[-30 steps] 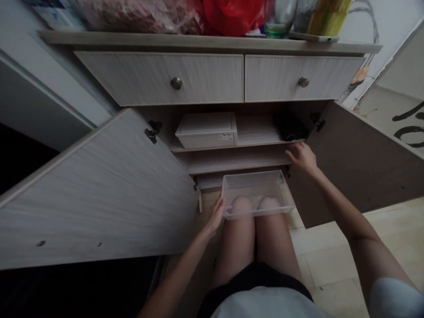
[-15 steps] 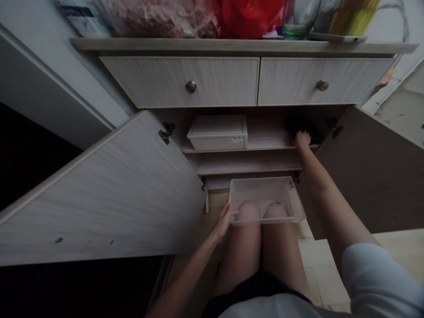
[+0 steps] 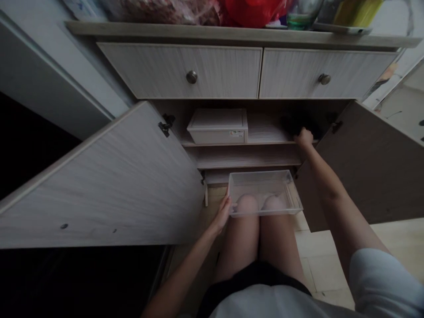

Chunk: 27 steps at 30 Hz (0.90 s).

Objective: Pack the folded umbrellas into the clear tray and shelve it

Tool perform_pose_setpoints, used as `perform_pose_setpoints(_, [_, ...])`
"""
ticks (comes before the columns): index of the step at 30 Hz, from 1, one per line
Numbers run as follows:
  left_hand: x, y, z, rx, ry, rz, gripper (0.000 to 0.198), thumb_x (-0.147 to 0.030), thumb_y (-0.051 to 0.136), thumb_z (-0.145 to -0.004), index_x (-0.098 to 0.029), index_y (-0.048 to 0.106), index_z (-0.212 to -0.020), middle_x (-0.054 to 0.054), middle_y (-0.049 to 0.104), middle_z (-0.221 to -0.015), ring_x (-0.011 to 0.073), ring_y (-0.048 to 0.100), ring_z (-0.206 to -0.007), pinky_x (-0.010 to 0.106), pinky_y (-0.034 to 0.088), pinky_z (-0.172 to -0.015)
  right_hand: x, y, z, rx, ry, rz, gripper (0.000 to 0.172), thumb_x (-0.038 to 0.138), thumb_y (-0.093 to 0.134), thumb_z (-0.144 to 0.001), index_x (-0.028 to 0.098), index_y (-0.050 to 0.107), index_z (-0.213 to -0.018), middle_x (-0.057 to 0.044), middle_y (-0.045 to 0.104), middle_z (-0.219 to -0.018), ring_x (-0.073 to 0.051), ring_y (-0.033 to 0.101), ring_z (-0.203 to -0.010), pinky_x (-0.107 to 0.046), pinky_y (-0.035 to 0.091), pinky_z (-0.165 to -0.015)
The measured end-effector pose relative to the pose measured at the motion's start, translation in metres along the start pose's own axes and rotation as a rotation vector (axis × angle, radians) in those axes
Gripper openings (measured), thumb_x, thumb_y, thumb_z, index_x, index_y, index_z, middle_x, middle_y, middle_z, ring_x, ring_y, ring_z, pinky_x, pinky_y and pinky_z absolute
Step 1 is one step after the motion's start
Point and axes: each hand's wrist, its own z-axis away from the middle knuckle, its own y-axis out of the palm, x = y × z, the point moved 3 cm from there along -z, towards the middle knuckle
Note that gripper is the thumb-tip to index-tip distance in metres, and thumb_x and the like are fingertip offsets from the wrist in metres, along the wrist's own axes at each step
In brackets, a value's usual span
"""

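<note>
A clear plastic drawer-like box rests on my knees. My left hand grips its left side, with the fingers on the wall and rim. My right hand reaches to the right end of the cabinet's upper shelf, its fingers curled at a dark, black item. Shadow hides what kind of thing that is. Further left on the same shelf sits a white storage box with a small label on its front.
Both cabinet doors stand open, the left door and the right door. Two closed drawers with round knobs lie above. The cabinet top carries a red bag, a glass and other items.
My view has shifted slightly, so the cabinet appears higher. The fingers of my right hand have turned and closed more at the dark item. My left hand still holds the clear box.
</note>
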Motion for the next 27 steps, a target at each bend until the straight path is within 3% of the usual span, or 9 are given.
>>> perform_pose_setpoints(3, [0.000, 0.000, 0.000, -0.011, 0.011, 0.014, 0.072, -0.067, 0.061, -0.087, -0.032, 0.051, -0.148, 0.009, 0.053, -0.151, 0.0238, 0.071, -0.101, 0.033, 0.056, -0.082, -0.011, -0.011, 0.023, -0.039, -0.037, -0.213, 0.047, 0.024, 0.057, -0.087, 0.006, 0.063, -0.130, -0.023, 0.069, -0.118, -0.034, 0.065, -0.112, -0.040, 0.052, -0.092])
perform_pose_setpoints(8, [0.003, 0.000, -0.001, -0.007, 0.011, 0.028, 0.071, -0.069, 0.061, -0.086, -0.034, 0.052, -0.147, 0.008, 0.052, -0.153, 0.0242, 0.070, -0.104, 0.033, 0.057, -0.083, -0.026, -0.034, 0.092, 0.081, -0.392, -0.562, 0.051, 0.025, 0.058, -0.081, 0.010, 0.063, -0.129, -0.013, 0.072, -0.112, -0.028, 0.068, -0.103, -0.039, 0.054, -0.089])
perform_pose_setpoints(12, [0.003, 0.001, -0.001, 0.002, 0.013, 0.011, 0.074, -0.068, 0.061, -0.086, -0.037, 0.045, -0.152, 0.006, 0.043, -0.160, 0.0263, 0.069, -0.110, 0.038, 0.057, -0.091, -0.027, -0.046, 0.159, 0.247, -0.687, -0.583, 0.050, 0.022, 0.058, -0.078, 0.016, 0.063, -0.128, -0.010, 0.072, -0.116, -0.025, 0.068, -0.103, -0.038, 0.054, -0.091])
perform_pose_setpoints(15, [0.000, 0.001, 0.000, 0.022, 0.020, -0.005, 0.076, -0.068, 0.060, -0.087, -0.038, 0.040, -0.155, 0.005, 0.035, -0.164, 0.0275, 0.067, -0.113, 0.041, 0.054, -0.097, -0.020, -0.045, 0.193, 0.322, -0.868, -0.509, 0.052, 0.015, 0.057, -0.077, 0.019, 0.062, -0.129, -0.011, 0.070, -0.118, -0.025, 0.067, -0.106, -0.039, 0.054, -0.093])
perform_pose_setpoints(19, [-0.001, 0.003, 0.001, 0.037, 0.024, -0.030, 0.076, -0.067, 0.056, -0.090, -0.038, 0.034, -0.157, 0.005, 0.030, -0.166, 0.0265, 0.068, -0.110, 0.045, 0.051, -0.103, -0.008, -0.029, 0.211, 0.339, -1.014, -0.370, 0.052, 0.011, 0.055, -0.078, 0.018, 0.062, -0.128, -0.013, 0.068, -0.114, -0.026, 0.064, -0.105, -0.041, 0.053, -0.092])
perform_pose_setpoints(22, [0.000, 0.002, 0.000, 0.017, 0.042, -0.020, 0.079, -0.068, 0.059, -0.087, -0.038, 0.036, -0.156, 0.005, 0.025, -0.168, 0.0254, 0.069, -0.109, 0.043, 0.051, -0.103, -0.002, -0.012, 0.212, 0.335, -1.035, -0.266, 0.048, 0.011, 0.055, -0.078, 0.016, 0.063, -0.125, -0.015, 0.066, -0.110, -0.028, 0.062, -0.103, -0.042, 0.052, -0.091])
perform_pose_setpoints(27, [0.000, 0.001, 0.001, 0.021, 0.027, -0.044, 0.076, -0.064, 0.061, -0.089, -0.039, 0.035, -0.156, 0.006, 0.029, -0.167, 0.0238, 0.071, -0.103, 0.041, 0.057, -0.093, 0.009, 0.007, 0.209, 0.292, -1.032, -0.231, 0.054, 0.009, 0.054, -0.076, 0.014, 0.060, -0.129, -0.017, 0.064, -0.114, -0.029, 0.059, -0.106, -0.042, 0.050, -0.092])
